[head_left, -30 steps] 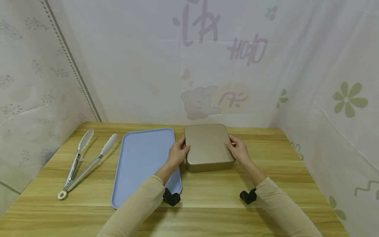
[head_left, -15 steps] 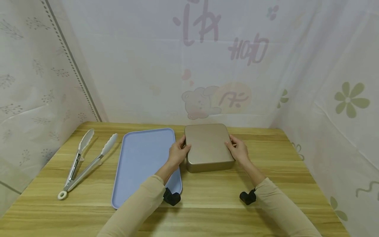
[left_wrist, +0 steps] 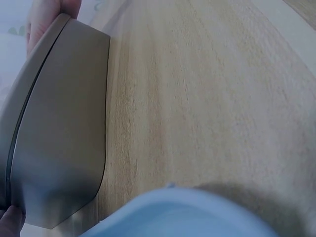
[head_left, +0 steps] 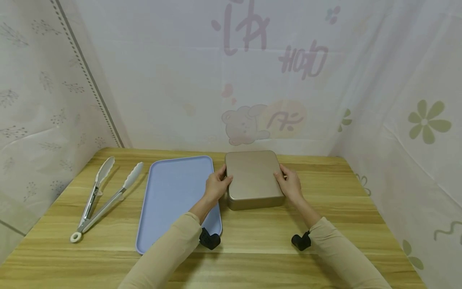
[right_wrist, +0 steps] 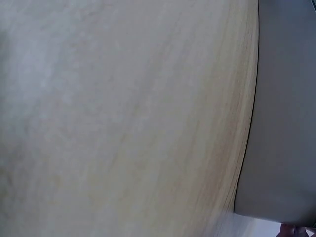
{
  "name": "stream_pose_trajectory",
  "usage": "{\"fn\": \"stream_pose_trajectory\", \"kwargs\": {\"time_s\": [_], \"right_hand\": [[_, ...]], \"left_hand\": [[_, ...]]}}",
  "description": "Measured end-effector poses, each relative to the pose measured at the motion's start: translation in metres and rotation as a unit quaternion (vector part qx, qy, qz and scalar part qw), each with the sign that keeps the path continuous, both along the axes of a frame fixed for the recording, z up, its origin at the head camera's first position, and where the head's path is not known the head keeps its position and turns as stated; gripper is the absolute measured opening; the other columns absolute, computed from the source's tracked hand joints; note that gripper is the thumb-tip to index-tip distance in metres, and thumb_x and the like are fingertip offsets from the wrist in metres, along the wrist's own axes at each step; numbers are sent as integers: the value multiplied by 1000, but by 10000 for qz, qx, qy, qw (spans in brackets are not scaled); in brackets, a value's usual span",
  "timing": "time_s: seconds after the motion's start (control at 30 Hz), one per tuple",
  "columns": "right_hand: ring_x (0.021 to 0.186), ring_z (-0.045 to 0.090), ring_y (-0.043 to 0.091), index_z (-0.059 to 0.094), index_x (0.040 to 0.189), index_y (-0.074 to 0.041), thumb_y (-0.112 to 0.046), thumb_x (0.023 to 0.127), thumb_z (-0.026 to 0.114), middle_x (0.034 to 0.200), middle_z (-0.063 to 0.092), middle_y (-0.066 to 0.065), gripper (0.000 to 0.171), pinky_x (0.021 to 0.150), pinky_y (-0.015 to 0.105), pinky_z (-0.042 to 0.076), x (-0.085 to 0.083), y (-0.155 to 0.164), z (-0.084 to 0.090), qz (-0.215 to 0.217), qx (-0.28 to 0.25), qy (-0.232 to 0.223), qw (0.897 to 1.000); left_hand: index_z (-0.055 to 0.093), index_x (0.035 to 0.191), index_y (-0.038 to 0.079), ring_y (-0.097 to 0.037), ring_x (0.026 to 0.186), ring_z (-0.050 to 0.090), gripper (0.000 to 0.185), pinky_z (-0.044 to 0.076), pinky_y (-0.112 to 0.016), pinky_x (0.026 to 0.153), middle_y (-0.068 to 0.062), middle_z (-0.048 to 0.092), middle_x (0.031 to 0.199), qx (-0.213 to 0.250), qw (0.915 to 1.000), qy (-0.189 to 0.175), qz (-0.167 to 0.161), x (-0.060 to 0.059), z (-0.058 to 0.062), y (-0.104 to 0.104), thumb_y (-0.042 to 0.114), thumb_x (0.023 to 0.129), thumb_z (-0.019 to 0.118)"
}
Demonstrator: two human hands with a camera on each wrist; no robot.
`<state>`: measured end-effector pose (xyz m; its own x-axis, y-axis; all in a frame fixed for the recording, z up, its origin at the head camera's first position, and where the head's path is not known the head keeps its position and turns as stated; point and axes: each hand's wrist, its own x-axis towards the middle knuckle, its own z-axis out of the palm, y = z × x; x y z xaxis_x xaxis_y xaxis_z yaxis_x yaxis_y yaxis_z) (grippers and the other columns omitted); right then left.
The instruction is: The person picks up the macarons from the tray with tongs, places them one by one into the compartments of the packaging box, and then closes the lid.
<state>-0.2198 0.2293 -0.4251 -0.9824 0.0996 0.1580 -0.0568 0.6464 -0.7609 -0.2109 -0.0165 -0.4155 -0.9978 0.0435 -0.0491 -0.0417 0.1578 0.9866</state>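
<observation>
Look up at the back curtain (head_left: 252, 72) and you'll find the only writing in view: faded mauve lettering showing through the fabric, mirror-reversed, with a large brush-style character near the top and below it to the right a slanted word (head_left: 303, 60) that reads roughly like "HOYO" flipped, though you can't make it out for certain. Lower down, beside the cartoon bear (head_left: 243, 124), an orange patch (head_left: 285, 118) carries another brushed character, also reversed and not legible. The gold tin (head_left: 254, 178), the blue tray (head_left: 173, 196) and the tongs (head_left: 104, 196) show you no label, brand or number.
</observation>
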Motion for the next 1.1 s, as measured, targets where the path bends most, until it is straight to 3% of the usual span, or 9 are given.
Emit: {"fn": "stream_pose_trajectory", "kwargs": {"time_s": [0.47, 1.0, 1.1], "right_hand": [[90, 55, 31, 47, 140, 5, -16, 99, 56, 111, 61, 28, 47, 71, 28, 46, 0, 1, 0, 24, 98, 17, 9999], [99, 63, 40, 50, 138, 6, -15, 98, 58, 113, 63, 30, 46, 83, 46, 54, -2, 2, 3, 29, 70, -70, 9999], [101, 63, 39, 51, 138, 5, -16, 98, 59, 113, 63, 30, 45, 82, 41, 55, -4, 5, 3, 86, -42, -165, 9998]], "left_hand": [[33, 148, -4, -31, 140, 40, 58, 37, -38, 112, -22, 39, 150, 285, 9996, 39, 10, 0, -1, -1, 2, 96, 57], [32, 148, -5, -33, 140, 39, 58, 36, -40, 113, -24, 39, 149, 454, 9989, 70, 43, -2, -4, 1, -1, 95, 55], [33, 148, -5, -34, 140, 39, 58, 35, -40, 113, -24, 39, 149, 502, 9987, 24, 125, -2, -3, 1, -1, 95, 56]]}}
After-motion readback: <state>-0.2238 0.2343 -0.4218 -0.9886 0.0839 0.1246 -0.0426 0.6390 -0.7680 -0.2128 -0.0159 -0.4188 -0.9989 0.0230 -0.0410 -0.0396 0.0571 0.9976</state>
